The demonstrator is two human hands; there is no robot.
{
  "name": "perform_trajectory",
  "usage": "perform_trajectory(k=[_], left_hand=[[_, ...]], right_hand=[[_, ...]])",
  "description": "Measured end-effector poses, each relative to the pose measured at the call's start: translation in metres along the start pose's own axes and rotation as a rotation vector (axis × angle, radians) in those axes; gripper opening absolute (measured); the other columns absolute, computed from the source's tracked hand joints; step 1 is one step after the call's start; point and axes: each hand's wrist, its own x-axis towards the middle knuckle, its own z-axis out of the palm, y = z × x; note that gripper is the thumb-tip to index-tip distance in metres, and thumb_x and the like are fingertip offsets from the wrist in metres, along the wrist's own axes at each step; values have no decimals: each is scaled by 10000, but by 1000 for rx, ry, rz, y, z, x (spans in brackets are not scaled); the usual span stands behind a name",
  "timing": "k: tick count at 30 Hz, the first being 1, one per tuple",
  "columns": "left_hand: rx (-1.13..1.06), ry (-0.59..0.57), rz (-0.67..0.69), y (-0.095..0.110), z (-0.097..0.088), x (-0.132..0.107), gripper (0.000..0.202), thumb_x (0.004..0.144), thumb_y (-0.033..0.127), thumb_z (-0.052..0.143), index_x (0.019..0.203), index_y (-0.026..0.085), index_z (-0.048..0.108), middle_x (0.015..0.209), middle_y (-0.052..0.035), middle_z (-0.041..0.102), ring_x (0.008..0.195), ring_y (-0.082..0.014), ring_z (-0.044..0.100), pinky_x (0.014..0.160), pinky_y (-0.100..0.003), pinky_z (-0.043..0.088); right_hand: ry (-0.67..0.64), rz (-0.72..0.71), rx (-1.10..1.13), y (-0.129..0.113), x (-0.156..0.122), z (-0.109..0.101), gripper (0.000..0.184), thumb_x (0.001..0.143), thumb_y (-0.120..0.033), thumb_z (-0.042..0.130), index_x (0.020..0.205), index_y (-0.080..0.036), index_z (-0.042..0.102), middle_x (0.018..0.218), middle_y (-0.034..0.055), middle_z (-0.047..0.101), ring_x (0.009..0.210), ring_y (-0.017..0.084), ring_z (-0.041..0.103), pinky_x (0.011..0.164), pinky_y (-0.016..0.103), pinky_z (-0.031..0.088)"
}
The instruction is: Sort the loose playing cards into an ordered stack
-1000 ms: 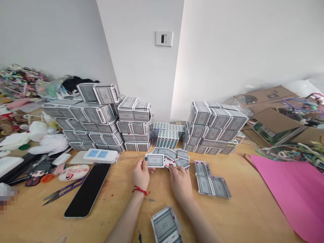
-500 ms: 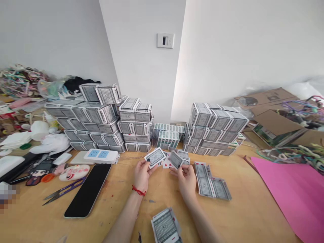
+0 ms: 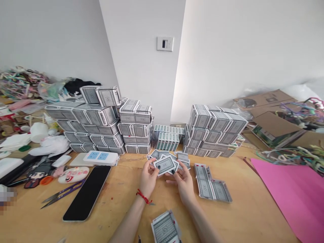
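My left hand [image 3: 149, 177], with a red cord on its wrist, pinches a playing card [image 3: 165, 164] that shows its patterned back. From the other side, my right hand [image 3: 184, 182] grips a second playing card [image 3: 175, 168], partly hidden under the first; the two overlap at an angle. Just behind them more loose cards [image 3: 158, 154] lie on the table. To the right of my right hand rests an L-shaped piece of folded cards [image 3: 205, 185]. Another folded card block [image 3: 165, 227] sits between my forearms at the front edge.
Stacked card boxes rise in a left wall [image 3: 96, 116] and a right wall [image 3: 212, 130], with small green-white packs [image 3: 168, 140] between. A phone [image 3: 87, 194], thread snips [image 3: 62, 194] and a power strip [image 3: 101, 157] lie left. Pink paper [image 3: 288, 192] and a cardboard box [image 3: 275, 125] are right.
Both hands have come together. The cards they held apart now overlap, the left one in front of the right one.
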Motion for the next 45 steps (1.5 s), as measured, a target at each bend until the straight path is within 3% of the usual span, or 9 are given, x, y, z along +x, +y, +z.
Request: perform_trajectory(k=[7, 16, 20, 23, 27, 33, 37, 41, 45], left_hand=[[253, -21, 116, 3, 2, -6, 350, 639, 235, 573, 971, 164, 488, 589, 52, 474, 550, -97, 507, 566, -221, 443], [198, -217, 74, 7, 6, -11, 353, 640, 272, 579, 968, 186, 483, 738, 0, 585, 683, -143, 570, 636, -257, 449], [214, -107, 83, 4, 2, -6, 254, 671, 319, 543, 865, 154, 539, 754, -24, 591, 710, -153, 551, 645, -251, 430], [255, -107, 78, -1, -2, -3, 198, 660, 309, 553, 771, 145, 556, 659, -4, 570, 633, -140, 528, 581, -230, 412], [279, -114, 119, -1, -3, -4, 155, 653, 301, 563, 697, 153, 559, 627, 9, 556, 579, -120, 496, 541, -212, 391], [375, 21, 214, 3, -6, -4, 146, 627, 304, 601, 649, 161, 584, 480, 54, 434, 474, -88, 420, 472, -188, 332], [315, -24, 126, 8, -5, -7, 170, 654, 332, 574, 670, 164, 592, 388, 75, 393, 375, -78, 389, 416, -189, 330], [198, -98, 111, 15, -1, -11, 155, 643, 256, 562, 761, 167, 605, 642, -15, 624, 616, -149, 575, 560, -236, 447], [207, -146, 141, 15, -2, -14, 201, 628, 137, 497, 774, 168, 633, 900, -49, 634, 826, -184, 573, 712, -274, 456]], right_hand=[[-116, 10, -74, 7, 3, 2, 347, 640, -374, 627, 885, -221, 433, 798, 22, 635, 696, 188, 615, 525, 279, 502], [-18, -54, -204, 7, 6, -3, 266, 692, -440, 545, 700, -183, 481, 619, -1, 571, 550, 146, 535, 503, 251, 447], [-85, -64, -203, 9, 7, -3, 289, 657, -427, 587, 762, -174, 495, 662, 15, 587, 587, 159, 543, 563, 269, 441], [-96, -37, -221, 10, 7, -4, 309, 653, -440, 584, 776, -168, 502, 649, 10, 577, 563, 151, 526, 527, 253, 420], [-40, -61, -306, 8, 6, -4, 306, 680, -472, 537, 726, -171, 512, 570, -24, 514, 499, 122, 467, 475, 222, 374], [125, -264, -578, 2, 0, -1, 328, 703, -503, 491, 642, -183, 531, 569, -10, 510, 541, 130, 461, 513, 222, 365], [92, -137, -518, 1, -2, -2, 385, 744, -525, 414, 582, -183, 485, 421, -37, 450, 381, 102, 389, 399, 212, 302], [62, -56, -291, 2, 1, -5, 421, 749, -542, 376, 699, -159, 543, 539, 17, 564, 429, 130, 477, 399, 229, 346], [144, -105, -277, 2, 7, -9, 310, 660, -464, 562, 697, -156, 567, 645, 28, 609, 594, 161, 548, 524, 244, 420]])
